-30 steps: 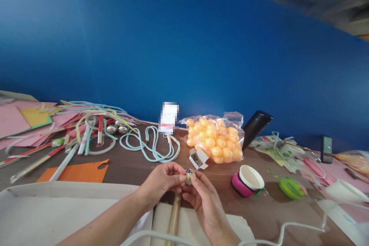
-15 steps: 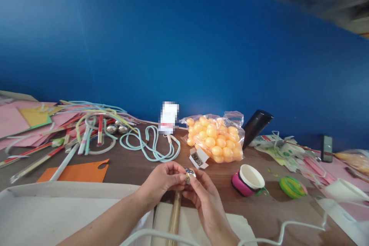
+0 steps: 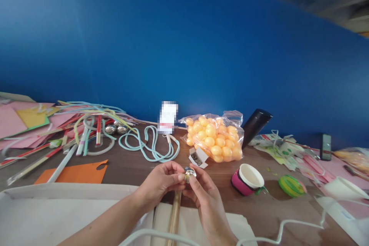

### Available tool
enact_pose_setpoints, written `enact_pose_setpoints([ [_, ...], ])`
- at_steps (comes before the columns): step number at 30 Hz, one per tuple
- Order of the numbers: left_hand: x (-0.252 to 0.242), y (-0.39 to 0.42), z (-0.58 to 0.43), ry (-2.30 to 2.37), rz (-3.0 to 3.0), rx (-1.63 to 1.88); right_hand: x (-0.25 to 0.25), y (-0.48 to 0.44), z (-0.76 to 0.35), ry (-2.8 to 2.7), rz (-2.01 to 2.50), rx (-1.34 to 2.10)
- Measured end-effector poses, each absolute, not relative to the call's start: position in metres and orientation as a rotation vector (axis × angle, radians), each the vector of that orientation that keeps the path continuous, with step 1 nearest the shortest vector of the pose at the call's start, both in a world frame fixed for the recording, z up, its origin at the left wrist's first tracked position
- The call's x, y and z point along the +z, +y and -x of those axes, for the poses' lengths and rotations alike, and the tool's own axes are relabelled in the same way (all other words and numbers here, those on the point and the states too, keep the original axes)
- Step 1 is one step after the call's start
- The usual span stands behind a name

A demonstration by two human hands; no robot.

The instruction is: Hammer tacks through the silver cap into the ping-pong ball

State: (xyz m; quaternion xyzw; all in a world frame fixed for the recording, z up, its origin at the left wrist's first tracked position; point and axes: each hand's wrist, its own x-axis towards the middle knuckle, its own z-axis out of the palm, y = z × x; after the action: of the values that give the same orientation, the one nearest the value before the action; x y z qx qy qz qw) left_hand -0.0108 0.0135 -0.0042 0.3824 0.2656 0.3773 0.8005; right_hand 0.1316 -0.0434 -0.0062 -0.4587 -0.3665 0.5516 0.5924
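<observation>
A small shiny silver ball (image 3: 190,171) sits between the fingertips of both hands, with a yellowish spot at its lower edge. My left hand (image 3: 161,182) is closed, thumb and forefinger pinching at the ball's left side; any small piece there is too tiny to name. My right hand (image 3: 209,196) grips the ball from the right with thumb and curled fingers. Below the hands a gold-coloured stick (image 3: 174,215) runs toward the bottom edge. Just beyond them stands an open small white box (image 3: 202,155) of tiny metallic pieces.
Behind the box lies a clear bag of orange balls (image 3: 216,140). A pink-and-white cup (image 3: 244,184) stands right, near a green lid (image 3: 291,186). Left are a light blue cord (image 3: 138,144), silver balls (image 3: 115,129) and orange paper (image 3: 86,173). A white tray (image 3: 69,190) fills the lower left.
The ball has turned or tilted slightly between the fingers, showing more of its silver surface. Both hands stay in nearly the same place.
</observation>
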Motion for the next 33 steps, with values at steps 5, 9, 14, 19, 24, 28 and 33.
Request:
enact_pose_setpoints([
  [5, -0.004, 0.012, 0.011, 0.549, -0.803, 0.818, -0.006, -0.044, -0.131, -0.861, 1.073, 1.262],
  [9, -0.001, 0.011, 0.011, 0.518, -0.798, 0.831, -0.003, -0.046, -0.129, -0.868, 1.039, 1.259],
  [14, -0.001, 0.009, 0.01, 0.529, -0.844, 0.875, 0.003, -0.048, -0.127, -0.897, 1.047, 1.21],
  [19, -0.007, 0.008, 0.007, 0.521, -0.876, 0.915, 0.005, -0.049, -0.126, -0.934, 1.101, 1.146],
  [24, -0.007, 0.007, 0.005, 0.525, -0.861, 0.917, 0.003, -0.048, -0.127, -0.924, 1.115, 1.135],
  [28, -0.005, 0.007, 0.004, 0.531, -0.827, 0.927, 0.004, -0.048, -0.127, -0.915, 1.115, 1.152],
  [33, -0.002, 0.006, 0.003, 0.603, -0.859, 0.916, 0.005, -0.048, -0.127, -0.9, 1.107, 1.149],
])
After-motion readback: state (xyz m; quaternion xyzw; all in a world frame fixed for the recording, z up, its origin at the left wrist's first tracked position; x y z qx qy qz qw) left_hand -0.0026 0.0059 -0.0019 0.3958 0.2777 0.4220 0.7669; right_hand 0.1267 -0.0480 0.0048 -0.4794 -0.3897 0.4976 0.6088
